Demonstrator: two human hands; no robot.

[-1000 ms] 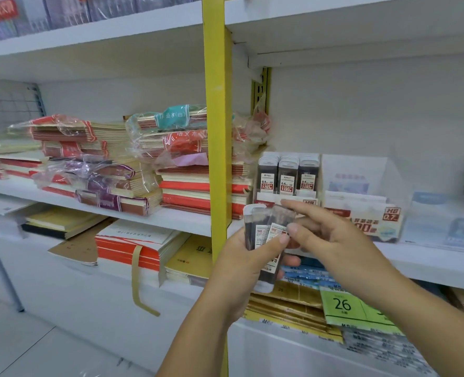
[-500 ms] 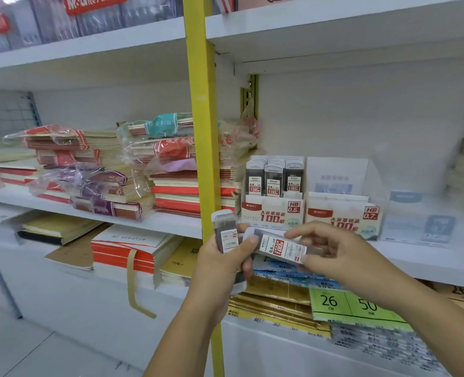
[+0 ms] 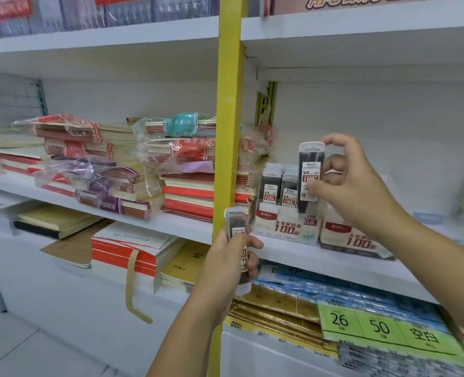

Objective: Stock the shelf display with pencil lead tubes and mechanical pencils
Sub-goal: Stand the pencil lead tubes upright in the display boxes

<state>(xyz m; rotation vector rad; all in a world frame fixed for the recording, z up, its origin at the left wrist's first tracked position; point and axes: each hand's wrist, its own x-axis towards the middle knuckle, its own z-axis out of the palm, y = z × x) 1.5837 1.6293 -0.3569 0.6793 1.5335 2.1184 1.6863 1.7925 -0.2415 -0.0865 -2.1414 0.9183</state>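
Lead tube is upright, dark body, clear cap on top, label facing out. Its lower end is at the right-hand slot of the 0.5 display box, just beside the racked tubes standing in the other slots. Can't tell whether the end is inside the slot or just in front of it.

Right hand pinches it: thumb across the label, fingertips curled over the cap (other fingers loosely bent behind).

Left hand is lower, out in front of the shelf's front edge, fingers wrapped round the held tubes. One pokes up cap-first above the fist. A label lower in the grip reads upside down, so probably a second tube there, but it's too blurred to count.

Display box sits at the front edge of the middle shelf, just right of the yellow post. A second box stands just beside it on the right, partly hidden by the right forearm.

Left of the post on the same shelf: notebook stacks, some in plastic wrap. Below the shelf's front edge: green price card marked 26 and 50.
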